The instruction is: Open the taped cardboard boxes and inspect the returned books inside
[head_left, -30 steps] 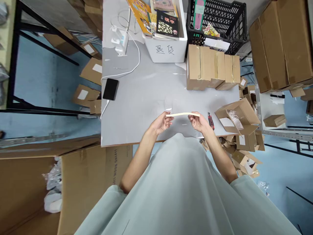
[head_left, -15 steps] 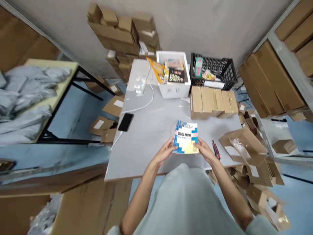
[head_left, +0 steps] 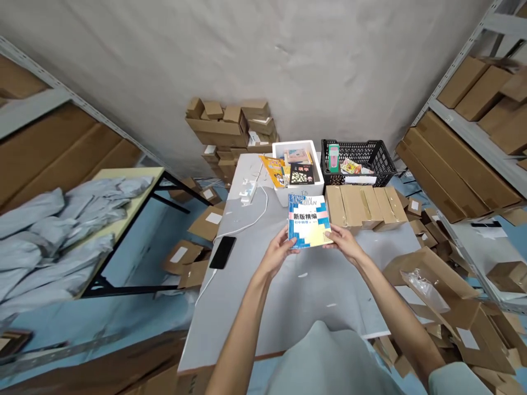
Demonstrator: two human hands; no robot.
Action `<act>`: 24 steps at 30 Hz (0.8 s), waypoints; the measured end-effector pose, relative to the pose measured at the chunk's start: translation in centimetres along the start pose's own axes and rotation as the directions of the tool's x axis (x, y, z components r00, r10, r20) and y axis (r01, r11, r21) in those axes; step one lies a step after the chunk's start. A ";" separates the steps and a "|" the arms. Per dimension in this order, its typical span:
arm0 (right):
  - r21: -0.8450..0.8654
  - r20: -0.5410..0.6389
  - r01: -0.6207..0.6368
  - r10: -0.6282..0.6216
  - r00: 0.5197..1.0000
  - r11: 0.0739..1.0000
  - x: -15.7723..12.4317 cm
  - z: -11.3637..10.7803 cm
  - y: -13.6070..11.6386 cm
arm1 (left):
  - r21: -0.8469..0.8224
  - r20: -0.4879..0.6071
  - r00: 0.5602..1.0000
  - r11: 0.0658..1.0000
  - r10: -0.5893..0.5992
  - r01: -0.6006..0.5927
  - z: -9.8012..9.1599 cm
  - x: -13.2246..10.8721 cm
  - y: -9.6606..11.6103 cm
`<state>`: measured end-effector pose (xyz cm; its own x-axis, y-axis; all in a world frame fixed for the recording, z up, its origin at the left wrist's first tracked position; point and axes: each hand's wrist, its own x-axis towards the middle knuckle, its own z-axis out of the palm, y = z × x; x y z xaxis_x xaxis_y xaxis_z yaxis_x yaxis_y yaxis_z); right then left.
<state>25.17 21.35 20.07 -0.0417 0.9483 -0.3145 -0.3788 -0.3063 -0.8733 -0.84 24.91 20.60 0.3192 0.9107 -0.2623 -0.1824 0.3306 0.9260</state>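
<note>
A blue, white and yellow book with Chinese characters on its cover is held up over the table, front facing me. My left hand grips its lower left edge, thumb on the cover. On the lower right edge, my right hand holds it the same way. Just behind the book stands a white foam box, partly hidden by it, with several books inside, among them a black book and an orange one.
Brown cardboard boxes line up before a black plastic crate. On the grey table lie a phone and a white power strip. Opened cartons crowd the right; grey parcels cover another table at left.
Both hands have raised the book and carried it forward, closer to the foam box. My view has tilted up, showing more wall and shelving.
</note>
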 end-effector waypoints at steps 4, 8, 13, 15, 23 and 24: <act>0.100 -0.069 0.129 -0.123 0.990 0.987 7.9 2.3 -5.0 | -0.056 -0.130 0.982 0.988 0.136 -0.144 0.1 7.2 5.9; 0.120 -0.198 0.115 -0.090 0.976 0.986 11.2 3.0 -7.6 | -0.048 -0.361 0.924 0.987 0.127 -0.155 0.5 11.1 8.4; 0.094 -0.191 -0.001 0.019 0.981 0.996 5.8 -0.9 -1.8 | 0.021 -0.384 0.923 1.000 -0.001 0.009 1.5 7.8 -0.2; 0.088 -0.179 -0.084 0.099 0.979 0.993 1.7 -3.7 2.6 | 0.024 -0.353 0.929 0.991 -0.114 0.131 3.0 4.9 -5.6; 0.318 -0.449 -0.161 0.298 0.842 0.934 -17.3 -14.1 15.7 | 0.296 0.095 0.901 0.876 -0.423 0.380 13.3 -3.7 -18.4; 0.354 -0.505 -0.134 0.309 0.806 0.926 -19.4 -15.3 16.2 | 0.330 0.140 0.885 0.864 -0.443 0.380 14.8 -3.8 -18.9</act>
<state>34.03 -3.27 6.35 0.3157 0.6279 -0.7114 -0.6722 -0.3811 -0.6347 15.11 11.58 8.11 0.4939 0.6250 -0.6046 0.2709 0.5501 0.7899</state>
